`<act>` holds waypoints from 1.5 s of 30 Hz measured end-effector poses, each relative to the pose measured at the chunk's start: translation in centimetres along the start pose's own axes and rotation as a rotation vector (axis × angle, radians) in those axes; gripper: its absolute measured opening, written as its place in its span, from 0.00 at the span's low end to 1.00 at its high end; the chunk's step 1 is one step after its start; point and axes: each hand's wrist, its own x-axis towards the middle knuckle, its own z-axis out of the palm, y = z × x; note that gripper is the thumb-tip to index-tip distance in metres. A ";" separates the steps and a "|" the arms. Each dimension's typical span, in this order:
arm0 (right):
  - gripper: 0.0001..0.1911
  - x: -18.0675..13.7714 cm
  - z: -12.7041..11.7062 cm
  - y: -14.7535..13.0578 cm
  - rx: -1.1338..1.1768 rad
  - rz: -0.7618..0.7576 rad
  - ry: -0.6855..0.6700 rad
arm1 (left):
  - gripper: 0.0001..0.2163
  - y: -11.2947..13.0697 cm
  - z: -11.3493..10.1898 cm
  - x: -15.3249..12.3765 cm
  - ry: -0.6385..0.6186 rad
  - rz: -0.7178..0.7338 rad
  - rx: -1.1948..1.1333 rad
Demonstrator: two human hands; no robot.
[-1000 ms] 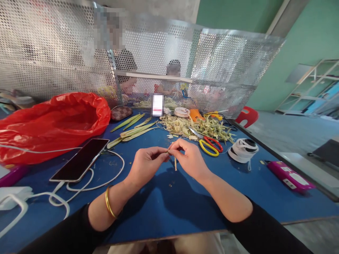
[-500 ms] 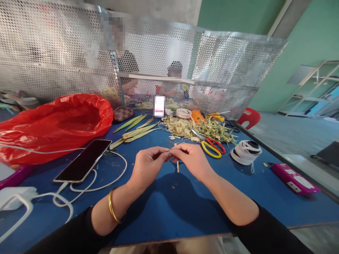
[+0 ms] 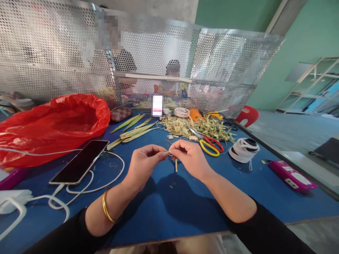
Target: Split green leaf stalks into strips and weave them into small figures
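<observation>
My left hand [image 3: 143, 164] and my right hand [image 3: 192, 158] meet above the middle of the blue table, thumbs and forefingers pinched together. Between the fingertips is a thin pale strip of dried leaf [image 3: 176, 165], one end of which hangs below my right fingers. The rest of it is too small or covered by my fingers. Just beyond my right hand lie scissors [image 3: 209, 145] with one red and one yellow handle, their blades resting on a heap of dried leaf scraps [image 3: 177, 126]. Longer green and straw-coloured leaves [image 3: 137, 132] lie beyond my left hand.
At left are a red plastic bag [image 3: 55, 123], a phone [image 3: 81, 162] and a white charging cable [image 3: 120, 176]. To the right stand a white cord roll [image 3: 242, 151] and a purple packet [image 3: 291, 176]. A perforated metal screen [image 3: 156, 46] crosses the back, with people behind it.
My hands have drawn slightly apart at the fingertips, still pinching. The whole view has shifted a little, so things appear slightly further left.
</observation>
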 end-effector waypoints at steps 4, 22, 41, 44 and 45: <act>0.05 0.1 -0.4 -0.2 0.043 0.040 -0.083 | 0.06 0.1 -0.4 0.0 -0.029 0.060 0.057; 0.04 -0.4 -0.2 -0.7 0.306 0.111 -0.122 | 0.05 1.2 -0.9 -1.5 -0.039 0.328 0.477; 0.06 -1.4 1.0 -1.8 -0.084 -0.196 0.173 | 0.19 0.6 0.0 -1.5 0.026 -0.271 -0.116; 0.06 -1.5 1.7 -1.7 -0.146 -0.198 0.220 | 0.16 0.6 0.5 -1.6 -0.005 -0.321 -0.237; 0.06 -1.5 1.9 -1.6 -0.164 -0.194 0.238 | 0.15 0.6 0.8 -1.6 -0.009 -0.320 -0.283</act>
